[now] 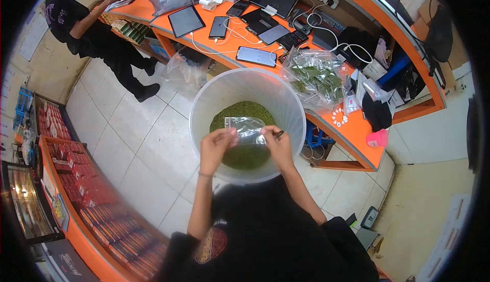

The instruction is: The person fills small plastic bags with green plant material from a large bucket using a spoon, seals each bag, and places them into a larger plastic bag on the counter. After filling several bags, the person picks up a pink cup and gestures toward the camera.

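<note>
Both hands are raised over a big see-through bucket [202, 106] part-filled with green flakes [245, 110]. The left hand [217, 147] and right hand [279, 147] each pinch one side of a small clear bag [247, 128], which is held between them just above the flakes. Beyond the hands stands an orange desk [360, 131] carrying phones [256, 56]. Past the right hand lies a larger bag of green leaves [316, 78].

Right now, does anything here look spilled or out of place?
Nothing is spilled around the bucket. The left hand and right hand hold a small clear bag over it. Small white pieces lie scattered on the orange counter, and a pink cup sits near its corner edge.
</note>
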Motion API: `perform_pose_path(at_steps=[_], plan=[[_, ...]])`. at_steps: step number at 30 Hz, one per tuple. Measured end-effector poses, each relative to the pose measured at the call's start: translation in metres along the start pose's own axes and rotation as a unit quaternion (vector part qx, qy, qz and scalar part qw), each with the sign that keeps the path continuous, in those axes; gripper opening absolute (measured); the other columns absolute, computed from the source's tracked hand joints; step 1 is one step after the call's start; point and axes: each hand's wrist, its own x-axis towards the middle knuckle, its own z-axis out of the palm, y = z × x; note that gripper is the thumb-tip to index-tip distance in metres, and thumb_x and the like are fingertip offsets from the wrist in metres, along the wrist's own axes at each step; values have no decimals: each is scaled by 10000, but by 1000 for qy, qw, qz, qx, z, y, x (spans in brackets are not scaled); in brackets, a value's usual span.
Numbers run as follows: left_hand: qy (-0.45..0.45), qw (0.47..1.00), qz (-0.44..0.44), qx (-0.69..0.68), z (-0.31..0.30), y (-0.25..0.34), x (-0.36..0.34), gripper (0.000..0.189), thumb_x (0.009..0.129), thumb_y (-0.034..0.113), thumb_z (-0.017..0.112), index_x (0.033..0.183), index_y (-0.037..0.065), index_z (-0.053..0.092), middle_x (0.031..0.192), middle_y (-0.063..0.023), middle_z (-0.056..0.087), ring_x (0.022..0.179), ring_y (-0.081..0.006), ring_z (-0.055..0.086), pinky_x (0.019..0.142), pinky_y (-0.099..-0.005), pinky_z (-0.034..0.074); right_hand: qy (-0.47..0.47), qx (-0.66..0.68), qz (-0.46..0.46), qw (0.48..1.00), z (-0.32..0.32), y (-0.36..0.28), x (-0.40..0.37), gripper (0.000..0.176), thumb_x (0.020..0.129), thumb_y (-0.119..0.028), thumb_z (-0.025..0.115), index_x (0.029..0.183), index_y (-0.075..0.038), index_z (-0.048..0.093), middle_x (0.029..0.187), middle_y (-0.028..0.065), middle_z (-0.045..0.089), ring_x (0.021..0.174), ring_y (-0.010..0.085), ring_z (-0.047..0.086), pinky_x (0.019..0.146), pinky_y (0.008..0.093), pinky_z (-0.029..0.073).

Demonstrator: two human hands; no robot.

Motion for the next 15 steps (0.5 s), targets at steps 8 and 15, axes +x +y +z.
perform_pose_path(at_steps=[8, 15], plan=[[19, 999, 29, -10, 2, -4, -5, 239, 932, 135, 657, 1086, -46, 679, 947, -74, 709, 806, -117, 671, 766, -254, 570, 92, -38, -68, 993, -2, 26, 7, 103, 900, -124, 677, 928, -27, 664, 747, -39, 557, 681, 30, 479, 581, 209, 375], [47, 974, 103, 197, 18, -1, -16, 191, 899, 99, 690, 1027, -42, 707, 871, -75, 720, 789, -103, 671, 718, -236, 541, -4, -227, -239, 944, 24, 2, -7, 143, 839, -142, 730, 923, -39, 678, 710, 34, 496, 572, 114, 469, 515, 257, 388]])
